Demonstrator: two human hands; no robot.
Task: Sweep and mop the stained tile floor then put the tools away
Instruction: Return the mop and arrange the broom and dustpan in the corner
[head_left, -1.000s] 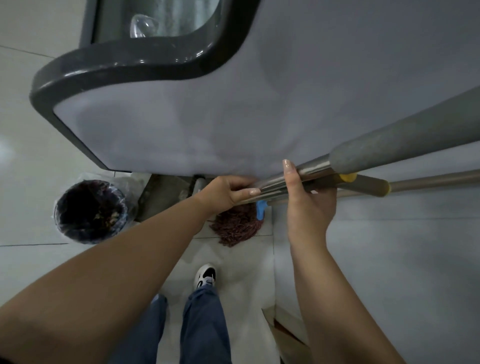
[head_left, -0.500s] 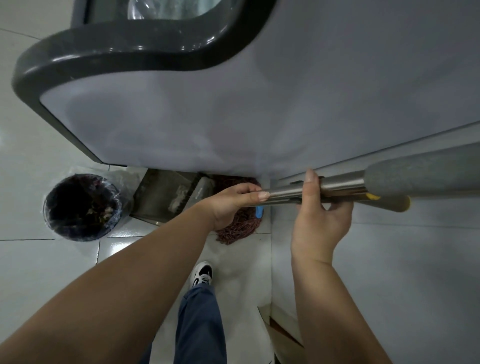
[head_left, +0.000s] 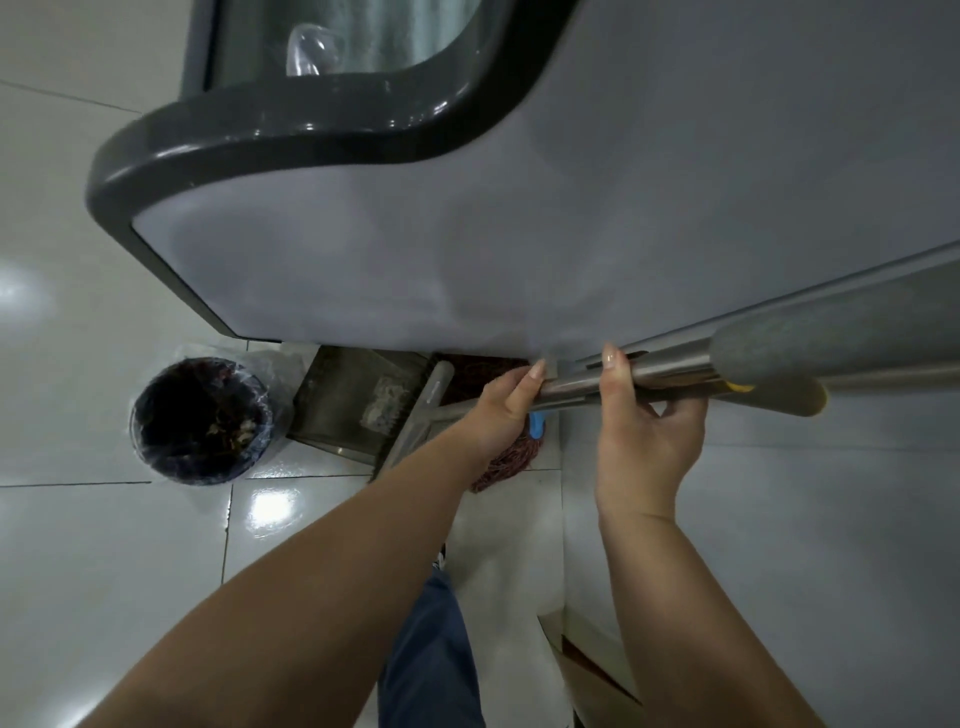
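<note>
Steel-smooth and likely slippery, the stiff mop handle (head_left: 660, 370) leans toward the corner beside the freezer (head_left: 571, 208), my left hand (head_left: 506, 402) and right hand (head_left: 649, 441) both curled round it below the grippier foam sleeve (head_left: 831, 338).

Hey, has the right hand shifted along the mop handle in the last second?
Yes. The right hand now grips the handle closer to its grey foam sleeve, with less bare metal between thumb and sleeve than before.

Glossy tile floor (head_left: 104, 571): lined bin (head_left: 201, 420), dustpan (head_left: 358, 402), mop head (head_left: 506, 460) side by side.
</note>
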